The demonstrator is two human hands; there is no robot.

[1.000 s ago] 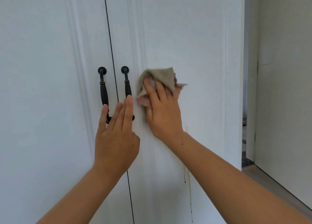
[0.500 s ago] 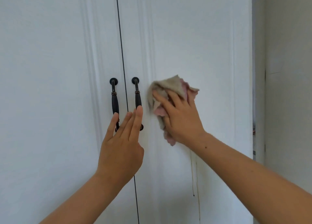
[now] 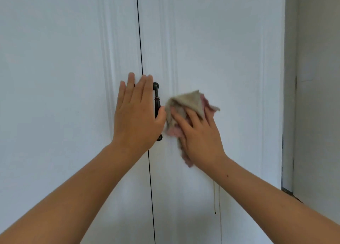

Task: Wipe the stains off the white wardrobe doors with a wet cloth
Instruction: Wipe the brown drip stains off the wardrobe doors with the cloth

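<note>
Two white wardrobe doors fill the view, the left door and the right door, split by a dark vertical gap. My right hand presses a crumpled beige and pink cloth flat against the right door, just right of a black handle. My left hand lies flat with straight fingers over the gap, covering the left door's handle. Thin brown drip stains run down the right door below my right wrist.
The wardrobe's right edge stands at the far right. Beyond it is a grey-white wall or door panel, with a narrow dark slit between them.
My left hand has moved up and now covers the left handle. My right hand and the cloth sit lower in the view and closer to the right handle. The camera has shifted.
</note>
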